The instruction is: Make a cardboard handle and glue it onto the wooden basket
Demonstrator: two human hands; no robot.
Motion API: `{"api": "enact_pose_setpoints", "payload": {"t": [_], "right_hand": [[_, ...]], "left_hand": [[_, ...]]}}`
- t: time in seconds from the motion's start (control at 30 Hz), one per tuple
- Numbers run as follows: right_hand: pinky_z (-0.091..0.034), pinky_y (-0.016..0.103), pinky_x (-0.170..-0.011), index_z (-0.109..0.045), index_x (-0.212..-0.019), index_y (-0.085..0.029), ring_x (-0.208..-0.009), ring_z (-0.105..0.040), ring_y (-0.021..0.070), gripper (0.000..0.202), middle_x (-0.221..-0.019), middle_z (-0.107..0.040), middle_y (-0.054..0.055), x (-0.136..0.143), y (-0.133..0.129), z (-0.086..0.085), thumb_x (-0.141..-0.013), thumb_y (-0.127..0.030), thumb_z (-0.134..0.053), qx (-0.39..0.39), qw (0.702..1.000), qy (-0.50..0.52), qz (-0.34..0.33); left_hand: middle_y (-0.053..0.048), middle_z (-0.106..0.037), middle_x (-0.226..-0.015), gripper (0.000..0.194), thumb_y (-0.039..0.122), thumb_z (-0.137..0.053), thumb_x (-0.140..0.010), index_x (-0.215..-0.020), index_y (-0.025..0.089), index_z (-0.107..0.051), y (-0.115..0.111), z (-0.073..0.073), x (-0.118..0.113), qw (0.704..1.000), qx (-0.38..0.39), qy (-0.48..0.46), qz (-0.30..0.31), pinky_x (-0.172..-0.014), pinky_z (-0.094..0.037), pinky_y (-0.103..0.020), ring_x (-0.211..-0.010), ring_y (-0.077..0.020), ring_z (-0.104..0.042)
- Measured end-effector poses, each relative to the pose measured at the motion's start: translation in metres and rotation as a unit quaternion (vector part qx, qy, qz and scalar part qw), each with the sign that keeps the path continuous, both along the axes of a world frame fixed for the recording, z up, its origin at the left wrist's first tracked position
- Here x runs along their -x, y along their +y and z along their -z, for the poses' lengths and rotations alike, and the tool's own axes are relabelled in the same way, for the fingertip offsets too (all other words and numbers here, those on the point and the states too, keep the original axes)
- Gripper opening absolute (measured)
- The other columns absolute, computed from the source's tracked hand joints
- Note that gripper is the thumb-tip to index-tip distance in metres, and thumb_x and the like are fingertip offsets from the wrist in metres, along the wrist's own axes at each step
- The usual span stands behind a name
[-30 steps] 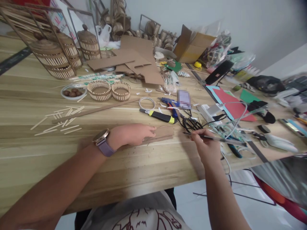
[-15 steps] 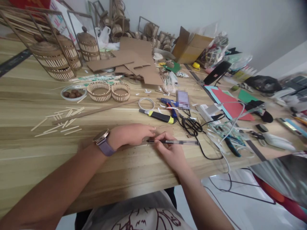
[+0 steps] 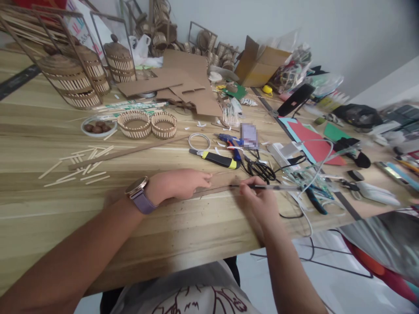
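Note:
A pen [image 3: 271,187] is pinched in my right hand [image 3: 260,196], its tip pointing left over a brown cardboard piece [image 3: 222,181]. My left hand [image 3: 180,183], with a watch on the wrist, lies over the left part of that cardboard and presses it to the table, fingers towards the right. Beyond my hands lie a black and yellow utility knife [image 3: 221,160], a roll of tape [image 3: 199,141] and a blue glue gun [image 3: 229,140]. What lies beneath my left palm is hidden.
Thin sticks [image 3: 93,159] and a long brown strip [image 3: 131,151] lie left. Behind them are a bowl of nuts [image 3: 98,127], two round stick baskets [image 3: 135,125] and cardboard sheets [image 3: 186,69]. Black cable [image 3: 262,172] and pliers [image 3: 316,201] lie right.
My right hand has moved right with the pen, away from my left hand. More of the cardboard now shows between them. My left hand has stayed nearly in place.

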State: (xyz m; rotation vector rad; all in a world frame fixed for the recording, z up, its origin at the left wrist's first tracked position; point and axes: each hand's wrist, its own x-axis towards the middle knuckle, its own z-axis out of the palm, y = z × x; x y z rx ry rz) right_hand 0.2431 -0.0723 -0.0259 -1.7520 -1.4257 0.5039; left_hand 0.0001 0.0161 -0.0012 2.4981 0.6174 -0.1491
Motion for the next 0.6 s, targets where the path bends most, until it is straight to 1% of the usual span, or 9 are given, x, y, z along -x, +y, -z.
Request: {"api": "enact_pose_setpoints", "payload": {"t": [0.1, 0.13, 0.2, 0.27, 0.33, 0.4, 0.43, 0.5, 0.6], "right_hand": [[-0.040, 0.031, -0.059, -0.060, -0.070, -0.024, -0.061, -0.054, 0.0194, 0.014, -0.063, -0.063, 0.000, -0.026, 0.001, -0.002, -0.076, -0.036, -0.063, -0.023, 0.995, -0.050, 0.080], [-0.040, 0.032, -0.060, -0.060, -0.069, -0.024, -0.062, -0.055, 0.0199, 0.015, -0.063, -0.064, 0.001, -0.030, 0.001, -0.003, -0.075, -0.037, -0.063, -0.031, 0.993, -0.063, 0.097], [-0.042, 0.032, -0.062, -0.060, -0.067, -0.023, -0.064, -0.057, 0.0206, 0.017, -0.064, -0.064, 0.001, -0.029, 0.000, -0.005, -0.074, -0.038, -0.064, -0.042, 0.992, -0.061, 0.105], [-0.043, 0.032, -0.064, -0.060, -0.068, -0.023, -0.065, -0.057, 0.0203, 0.018, -0.063, -0.063, 0.000, -0.015, -0.003, -0.007, -0.076, -0.039, -0.062, -0.042, 0.996, -0.023, 0.073], [-0.044, 0.032, -0.065, -0.060, -0.070, -0.022, -0.066, -0.058, 0.0196, 0.018, -0.065, -0.063, 0.001, 0.007, -0.006, -0.007, -0.078, -0.038, -0.062, -0.022, 1.000, 0.015, 0.013], [-0.045, 0.031, -0.064, -0.062, -0.072, -0.022, -0.067, -0.059, 0.0191, 0.017, -0.068, -0.065, 0.001, 0.030, -0.008, -0.006, -0.080, -0.036, -0.062, 0.001, 0.998, 0.038, -0.055], [-0.045, 0.030, -0.063, -0.061, -0.072, -0.022, -0.067, -0.059, 0.0187, 0.017, -0.069, -0.065, 0.001, 0.040, -0.009, -0.006, -0.081, -0.036, -0.061, 0.008, 0.996, 0.046, -0.078], [-0.046, 0.029, -0.060, -0.061, -0.073, -0.022, -0.066, -0.059, 0.0179, 0.016, -0.070, -0.066, 0.001, 0.055, -0.009, -0.005, -0.082, -0.035, -0.060, 0.023, 0.991, 0.063, -0.116], [-0.047, 0.028, -0.060, -0.060, -0.074, -0.022, -0.066, -0.061, 0.0172, 0.016, -0.071, -0.067, 0.001, 0.066, -0.007, -0.004, -0.083, -0.035, -0.059, 0.032, 0.985, 0.082, -0.149]], "left_hand": [[-0.004, -0.038, -0.160, 0.064, -0.006, -0.043, -0.081, -0.137, 0.021, -0.059, -0.002, -0.004, 0.000, 1.000, 0.007, 0.009, -0.006, -0.112, -0.041, -0.031, -0.141, -0.0218, -0.046], [-0.004, -0.038, -0.160, 0.064, -0.006, -0.043, -0.081, -0.137, 0.020, -0.059, -0.002, -0.004, 0.000, 1.000, 0.008, 0.010, -0.007, -0.112, -0.041, -0.031, -0.141, -0.0219, -0.047], [-0.004, -0.038, -0.160, 0.064, -0.006, -0.043, -0.081, -0.137, 0.021, -0.058, -0.002, -0.003, 0.000, 1.000, 0.004, 0.012, -0.007, -0.111, -0.042, -0.030, -0.141, -0.0217, -0.047], [-0.002, -0.038, -0.160, 0.065, -0.005, -0.043, -0.081, -0.137, 0.023, -0.059, 0.000, 0.002, 0.002, 1.000, -0.008, 0.005, -0.002, -0.110, -0.042, -0.029, -0.140, -0.0211, -0.048], [-0.001, -0.039, -0.160, 0.064, -0.004, -0.044, -0.081, -0.136, 0.025, -0.059, 0.001, 0.008, 0.003, 1.000, -0.020, -0.010, 0.004, -0.109, -0.042, -0.028, -0.139, -0.0203, -0.049], [-0.001, -0.040, -0.160, 0.063, -0.003, -0.044, -0.083, -0.137, 0.026, -0.058, 0.003, 0.013, 0.003, 0.999, -0.021, -0.025, 0.010, -0.110, -0.041, -0.028, -0.140, -0.0196, -0.048], [-0.002, -0.042, -0.159, 0.062, -0.003, -0.044, -0.084, -0.137, 0.026, -0.058, 0.004, 0.014, 0.003, 0.999, -0.019, -0.030, 0.015, -0.111, -0.040, -0.028, -0.140, -0.0193, -0.048], [-0.003, -0.043, -0.158, 0.061, -0.003, -0.044, -0.085, -0.138, 0.026, -0.056, 0.004, 0.014, 0.002, 0.999, -0.013, -0.038, 0.025, -0.113, -0.038, -0.029, -0.142, -0.0190, -0.046], [-0.004, -0.044, -0.158, 0.064, -0.005, -0.044, -0.084, -0.141, 0.024, -0.053, 0.004, 0.012, 0.000, 0.998, -0.002, -0.050, 0.026, -0.115, -0.036, -0.031, -0.143, -0.0192, -0.043]]}}
